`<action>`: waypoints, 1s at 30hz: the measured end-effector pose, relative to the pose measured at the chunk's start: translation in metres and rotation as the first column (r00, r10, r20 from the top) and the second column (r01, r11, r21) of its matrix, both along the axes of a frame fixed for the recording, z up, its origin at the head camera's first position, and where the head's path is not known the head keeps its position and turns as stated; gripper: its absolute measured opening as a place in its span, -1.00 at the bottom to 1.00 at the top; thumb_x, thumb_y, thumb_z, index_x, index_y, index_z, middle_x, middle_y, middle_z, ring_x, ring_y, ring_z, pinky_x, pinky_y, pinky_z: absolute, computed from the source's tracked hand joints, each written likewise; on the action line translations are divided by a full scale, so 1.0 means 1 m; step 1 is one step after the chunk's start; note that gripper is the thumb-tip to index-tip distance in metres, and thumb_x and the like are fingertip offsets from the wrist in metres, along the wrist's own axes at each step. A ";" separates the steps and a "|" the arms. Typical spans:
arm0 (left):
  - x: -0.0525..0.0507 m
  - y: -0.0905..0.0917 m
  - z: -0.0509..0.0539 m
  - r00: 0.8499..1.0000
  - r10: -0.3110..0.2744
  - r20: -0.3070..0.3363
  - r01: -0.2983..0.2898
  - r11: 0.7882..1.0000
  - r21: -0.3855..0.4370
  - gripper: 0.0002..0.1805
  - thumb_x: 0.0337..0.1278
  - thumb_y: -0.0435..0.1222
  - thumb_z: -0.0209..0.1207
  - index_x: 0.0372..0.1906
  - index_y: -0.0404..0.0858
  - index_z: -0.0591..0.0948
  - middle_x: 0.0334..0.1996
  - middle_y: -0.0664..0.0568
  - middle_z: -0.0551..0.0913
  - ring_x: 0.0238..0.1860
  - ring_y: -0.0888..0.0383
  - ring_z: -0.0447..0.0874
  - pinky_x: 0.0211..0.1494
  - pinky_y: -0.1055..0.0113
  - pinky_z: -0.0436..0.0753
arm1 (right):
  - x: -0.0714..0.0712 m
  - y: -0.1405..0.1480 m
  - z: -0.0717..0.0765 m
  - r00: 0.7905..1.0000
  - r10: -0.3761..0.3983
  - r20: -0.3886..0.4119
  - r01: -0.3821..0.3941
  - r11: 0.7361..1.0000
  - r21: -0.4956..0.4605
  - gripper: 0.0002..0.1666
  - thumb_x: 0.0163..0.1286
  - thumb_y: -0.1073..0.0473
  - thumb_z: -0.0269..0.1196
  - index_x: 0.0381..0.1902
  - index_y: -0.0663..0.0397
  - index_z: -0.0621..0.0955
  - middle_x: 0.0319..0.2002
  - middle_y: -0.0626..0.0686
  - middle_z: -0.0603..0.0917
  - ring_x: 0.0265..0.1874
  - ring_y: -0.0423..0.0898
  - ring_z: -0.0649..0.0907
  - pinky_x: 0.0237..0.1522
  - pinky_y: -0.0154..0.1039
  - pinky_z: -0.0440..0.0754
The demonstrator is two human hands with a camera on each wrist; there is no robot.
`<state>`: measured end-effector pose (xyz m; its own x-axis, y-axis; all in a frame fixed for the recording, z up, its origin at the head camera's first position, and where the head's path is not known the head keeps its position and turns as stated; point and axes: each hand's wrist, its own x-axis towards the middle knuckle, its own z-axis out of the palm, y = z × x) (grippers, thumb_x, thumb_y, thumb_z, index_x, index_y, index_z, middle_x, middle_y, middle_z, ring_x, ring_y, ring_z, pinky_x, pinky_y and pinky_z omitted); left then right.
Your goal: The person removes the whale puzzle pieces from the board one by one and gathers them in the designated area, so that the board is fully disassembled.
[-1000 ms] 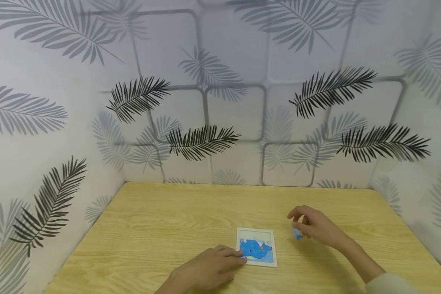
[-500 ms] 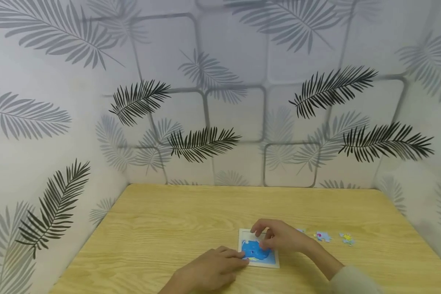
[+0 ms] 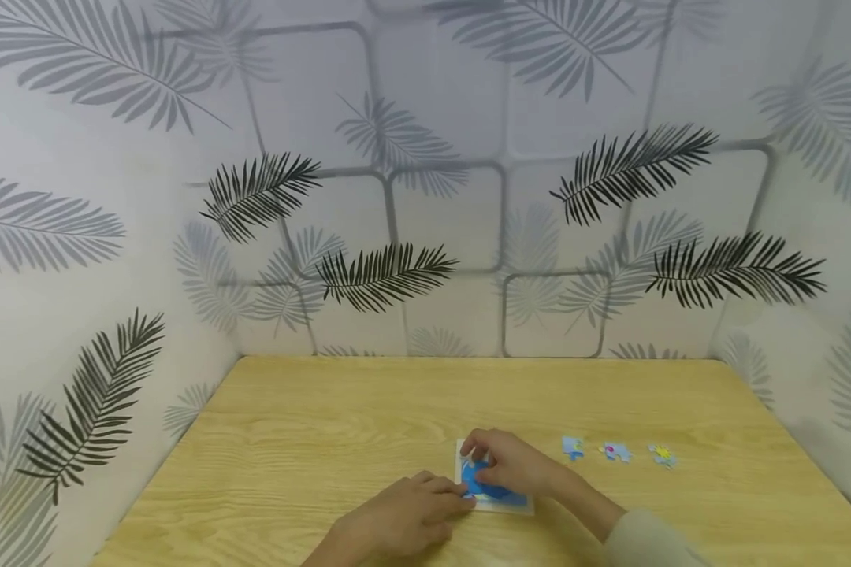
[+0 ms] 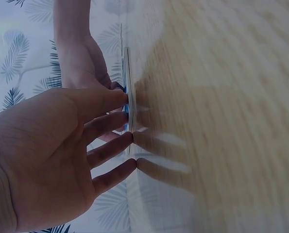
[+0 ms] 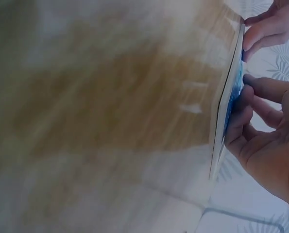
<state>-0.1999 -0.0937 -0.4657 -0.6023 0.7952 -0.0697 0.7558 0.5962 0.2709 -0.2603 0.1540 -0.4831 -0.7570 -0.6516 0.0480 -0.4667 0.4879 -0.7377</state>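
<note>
The left hand (image 3: 404, 516) lies at the lower left of a small white-framed puzzle board (image 3: 496, 508), fingertips on its edge; in the left wrist view, the hand's (image 4: 52, 145) fingers are spread and fairly straight. Over the board's upper left part is the right hand (image 3: 514, 465), covering much of the blue whale picture (image 3: 473, 479). Bent fingers and thumb of the right hand (image 5: 275, 121) touch the picture side of the board (image 5: 224, 111) in the right wrist view, tips close together. No separate piece shows between them.
Three loose puzzle pieces lie in a row right of the board: a light blue one (image 3: 572, 447), one with a pink spot (image 3: 616, 451) and one with a yellow shape (image 3: 662, 455). Leaf-patterned walls (image 3: 440, 315) stand behind and beside the wooden table (image 3: 291, 441).
The right hand has moved left from beside the light blue piece onto the board, uncovering the row of pieces. The left hand has stayed at the board's edge.
</note>
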 end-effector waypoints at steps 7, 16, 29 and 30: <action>-0.001 0.000 0.000 0.999 -0.022 -0.035 0.022 1.000 -0.001 -0.50 0.57 -0.14 0.09 0.51 0.01 0.47 0.48 0.14 0.46 0.41 0.11 0.43 0.38 0.13 0.53 | -0.001 -0.004 -0.003 0.999 -0.038 -0.007 0.037 0.999 -0.014 -0.85 0.49 0.44 0.18 -0.04 0.22 0.60 -0.16 0.05 0.64 -0.19 -0.10 0.61 -0.14 -0.26 0.65; -0.002 0.000 0.001 0.998 -0.021 -0.061 0.021 1.000 -0.013 -0.51 0.57 -0.14 0.09 0.49 0.02 0.49 0.46 0.15 0.49 0.38 0.13 0.45 0.35 0.18 0.53 | -0.002 0.001 0.001 0.999 -0.002 0.054 0.008 0.994 -0.105 -0.88 0.58 0.40 0.11 -0.08 0.10 0.51 -0.30 0.09 0.63 -0.49 -0.20 0.60 -0.41 -0.38 0.58; -0.002 0.001 -0.002 0.999 -0.020 -0.044 0.019 1.000 -0.017 -0.50 0.58 -0.13 0.08 0.51 0.03 0.47 0.47 0.16 0.48 0.40 0.14 0.43 0.38 0.17 0.52 | 0.001 0.034 0.013 0.998 -0.058 0.022 0.061 0.986 -0.154 -0.75 0.56 0.35 0.18 0.11 0.21 0.66 -0.31 0.13 0.63 -0.60 -0.27 0.44 -0.55 -0.41 0.43; -0.002 0.001 -0.002 0.999 -0.017 -0.042 0.016 1.000 -0.019 -0.50 0.58 -0.12 0.08 0.51 0.03 0.47 0.47 0.17 0.47 0.41 0.14 0.43 0.39 0.17 0.52 | 0.001 0.038 0.014 0.998 -0.064 0.022 0.067 0.985 -0.159 -0.75 0.55 0.35 0.20 0.11 0.23 0.65 -0.30 0.13 0.64 -0.61 -0.27 0.43 -0.56 -0.40 0.42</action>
<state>-0.2019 -0.0928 -0.4675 -0.5920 0.8038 -0.0591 0.7760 0.5882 0.2277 -0.2593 0.1923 -0.4692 -0.7996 -0.5854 0.1342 -0.4242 0.3922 -0.8162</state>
